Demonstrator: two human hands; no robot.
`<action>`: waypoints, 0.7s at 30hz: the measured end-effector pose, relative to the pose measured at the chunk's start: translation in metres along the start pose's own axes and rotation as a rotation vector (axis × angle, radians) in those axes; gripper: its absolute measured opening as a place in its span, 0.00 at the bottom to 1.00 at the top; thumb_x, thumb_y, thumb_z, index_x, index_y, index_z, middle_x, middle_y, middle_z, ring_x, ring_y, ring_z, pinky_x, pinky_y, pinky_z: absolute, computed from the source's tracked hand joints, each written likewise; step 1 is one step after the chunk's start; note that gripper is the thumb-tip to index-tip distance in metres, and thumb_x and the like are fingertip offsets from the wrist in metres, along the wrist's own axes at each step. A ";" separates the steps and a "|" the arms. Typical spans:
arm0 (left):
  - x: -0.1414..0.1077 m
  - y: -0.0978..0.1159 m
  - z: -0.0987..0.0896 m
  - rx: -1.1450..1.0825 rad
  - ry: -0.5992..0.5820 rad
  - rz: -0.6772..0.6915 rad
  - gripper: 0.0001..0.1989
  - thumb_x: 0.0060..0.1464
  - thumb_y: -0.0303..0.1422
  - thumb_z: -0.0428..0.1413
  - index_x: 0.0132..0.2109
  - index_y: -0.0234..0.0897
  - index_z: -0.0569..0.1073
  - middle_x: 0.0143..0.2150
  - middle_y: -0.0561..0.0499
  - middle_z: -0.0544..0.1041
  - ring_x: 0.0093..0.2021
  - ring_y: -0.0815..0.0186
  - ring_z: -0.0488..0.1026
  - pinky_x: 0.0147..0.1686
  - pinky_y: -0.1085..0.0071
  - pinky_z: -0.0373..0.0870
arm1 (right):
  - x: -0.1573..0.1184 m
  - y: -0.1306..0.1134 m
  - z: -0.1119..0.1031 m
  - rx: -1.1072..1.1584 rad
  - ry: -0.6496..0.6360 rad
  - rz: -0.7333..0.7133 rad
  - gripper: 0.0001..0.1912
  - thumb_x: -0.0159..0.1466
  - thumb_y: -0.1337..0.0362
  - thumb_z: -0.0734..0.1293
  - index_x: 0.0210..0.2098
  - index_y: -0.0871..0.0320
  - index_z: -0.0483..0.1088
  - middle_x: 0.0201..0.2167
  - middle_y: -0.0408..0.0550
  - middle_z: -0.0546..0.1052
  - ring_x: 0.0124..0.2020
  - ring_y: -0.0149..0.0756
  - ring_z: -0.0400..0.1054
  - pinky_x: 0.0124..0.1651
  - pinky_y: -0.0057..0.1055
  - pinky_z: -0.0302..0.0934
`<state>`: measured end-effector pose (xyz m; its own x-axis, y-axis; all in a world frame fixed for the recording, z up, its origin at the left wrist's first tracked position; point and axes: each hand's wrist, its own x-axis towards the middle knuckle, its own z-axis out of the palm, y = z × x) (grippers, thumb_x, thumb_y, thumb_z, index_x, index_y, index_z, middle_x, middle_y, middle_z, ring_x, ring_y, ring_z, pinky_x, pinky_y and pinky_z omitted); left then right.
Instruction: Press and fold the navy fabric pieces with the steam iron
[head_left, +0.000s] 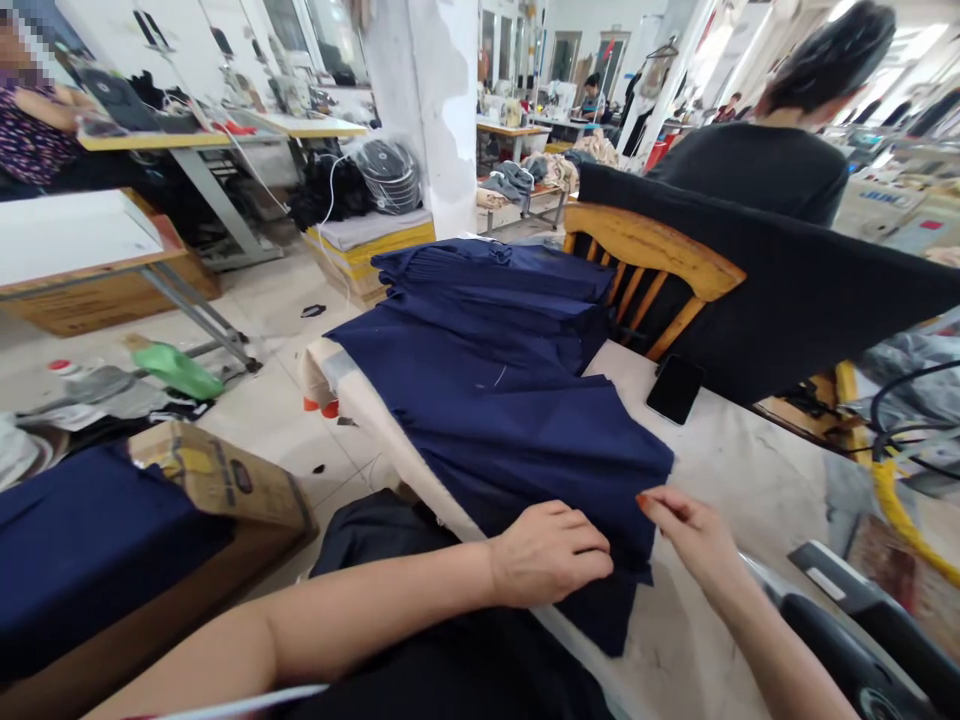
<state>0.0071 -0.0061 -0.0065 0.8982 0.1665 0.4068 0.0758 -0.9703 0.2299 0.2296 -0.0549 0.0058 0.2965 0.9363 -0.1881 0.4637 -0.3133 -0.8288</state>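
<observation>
Navy blue fabric [517, 400] lies spread over a pale cloth-covered table [735, 460], with more navy pieces heaped at its far end. On the near part of the fabric rests my left hand [553, 553], its fingers curled together; whatever may be under them is hidden. At the right edge of the fabric is my right hand [679, 515], thumb and fingertips pinched together. Whether a bit of cloth is between those fingertips is too small to tell.
A black phone [676, 389] lies on the table near a wooden chair [652, 245]. A black iron-like tool [847, 640] is at the lower right. Cardboard box [225, 480] with navy cloth stands left. A seated person [757, 160] faces away beyond the chair.
</observation>
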 end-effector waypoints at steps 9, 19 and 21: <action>0.006 -0.006 0.012 0.089 -0.054 -0.046 0.15 0.62 0.30 0.46 0.54 0.37 0.66 0.53 0.49 0.71 0.49 0.65 0.65 0.43 0.68 0.60 | 0.013 -0.026 -0.002 0.116 0.295 -0.168 0.18 0.55 0.49 0.67 0.37 0.56 0.73 0.30 0.45 0.74 0.32 0.34 0.65 0.37 0.31 0.58; -0.023 0.020 0.012 0.021 -0.075 0.179 0.16 0.65 0.41 0.43 0.52 0.40 0.69 0.57 0.52 0.69 0.54 0.68 0.62 0.48 0.70 0.58 | -0.031 0.002 0.009 -0.225 0.173 -0.242 0.17 0.60 0.53 0.64 0.45 0.55 0.67 0.26 0.40 0.71 0.23 0.31 0.63 0.28 0.30 0.59; -0.024 0.021 0.002 0.020 -0.072 0.156 0.13 0.64 0.37 0.44 0.48 0.40 0.70 0.50 0.51 0.73 0.47 0.69 0.66 0.44 0.70 0.59 | -0.045 0.012 0.012 -0.409 0.151 -0.419 0.10 0.62 0.57 0.63 0.40 0.54 0.67 0.33 0.44 0.73 0.32 0.34 0.67 0.36 0.32 0.61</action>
<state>-0.0121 -0.0307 -0.0137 0.9284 0.0018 0.3716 -0.0586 -0.9868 0.1511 0.2122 -0.0986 -0.0022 0.1202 0.9698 0.2123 0.8409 0.0142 -0.5410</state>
